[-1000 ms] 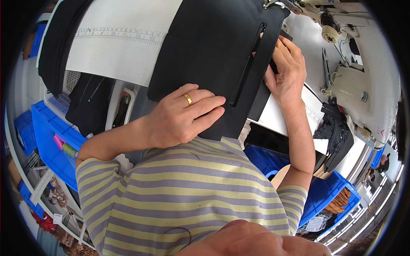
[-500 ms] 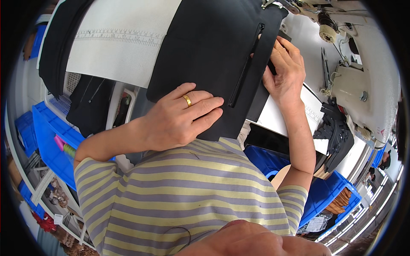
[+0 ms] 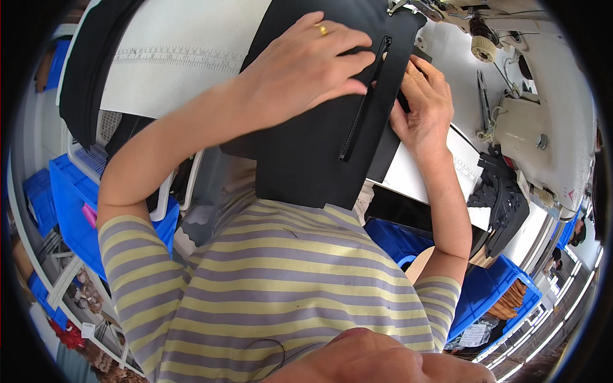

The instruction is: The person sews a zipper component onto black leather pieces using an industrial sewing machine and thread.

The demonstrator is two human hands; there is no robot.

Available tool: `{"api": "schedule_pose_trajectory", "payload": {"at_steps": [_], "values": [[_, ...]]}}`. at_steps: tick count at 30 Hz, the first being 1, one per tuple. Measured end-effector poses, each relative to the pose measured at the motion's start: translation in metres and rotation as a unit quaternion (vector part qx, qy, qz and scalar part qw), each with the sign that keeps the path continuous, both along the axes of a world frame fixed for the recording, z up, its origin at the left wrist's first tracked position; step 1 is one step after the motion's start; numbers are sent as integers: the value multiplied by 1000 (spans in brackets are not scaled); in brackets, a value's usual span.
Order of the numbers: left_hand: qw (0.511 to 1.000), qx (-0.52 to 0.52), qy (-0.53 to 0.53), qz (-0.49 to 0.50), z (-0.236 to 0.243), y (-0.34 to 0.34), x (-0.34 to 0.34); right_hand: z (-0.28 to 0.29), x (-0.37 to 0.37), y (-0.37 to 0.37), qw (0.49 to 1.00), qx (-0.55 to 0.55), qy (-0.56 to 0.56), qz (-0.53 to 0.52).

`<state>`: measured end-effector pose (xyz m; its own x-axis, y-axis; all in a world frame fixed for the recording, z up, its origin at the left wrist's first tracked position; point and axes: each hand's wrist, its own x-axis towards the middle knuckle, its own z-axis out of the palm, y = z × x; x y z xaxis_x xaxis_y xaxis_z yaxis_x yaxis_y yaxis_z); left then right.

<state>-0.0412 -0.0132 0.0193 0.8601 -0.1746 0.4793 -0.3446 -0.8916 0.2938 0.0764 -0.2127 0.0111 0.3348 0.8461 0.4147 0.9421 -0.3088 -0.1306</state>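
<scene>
A black leather-like panel lies before me, its lower end against my striped shirt. Near its right side runs a slot with a black zipper. Over the panel's upper part my left hand reaches in from the left, fingers spread and fingertips near the zipper; whether it touches is unclear. My right hand grips the panel's right edge, its fingers partly hidden behind the black material. A bit of skin shows through the slot's upper part.
A white sewing machine stands at right, tweezers beside it. Black scraps lie on the table's right. A white ruled board and black pieces are at left. Blue bins flank me.
My left hand has moved up and right over the panel, from its lower left to beside the zipper. The right hand has hardly moved. The panel's lower left part has shifted.
</scene>
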Motion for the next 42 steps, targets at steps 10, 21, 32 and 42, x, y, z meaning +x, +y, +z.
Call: {"api": "schedule_pose_trajectory", "payload": {"at_steps": [10,21,32,42], "values": [[999,37,16,-11,-9,2,24,0,0,0,1000,3,-1,-4],[999,38,-25,15,-21,2,25,3,-2,0,1000,0,12,1],[999,19,-28,14,-23,1,26,2,-2,0,1000,-10,16,-5],[999,8,-25,21,-24,-1,24,2,-1,1,1000,-7,23,-4]]}}
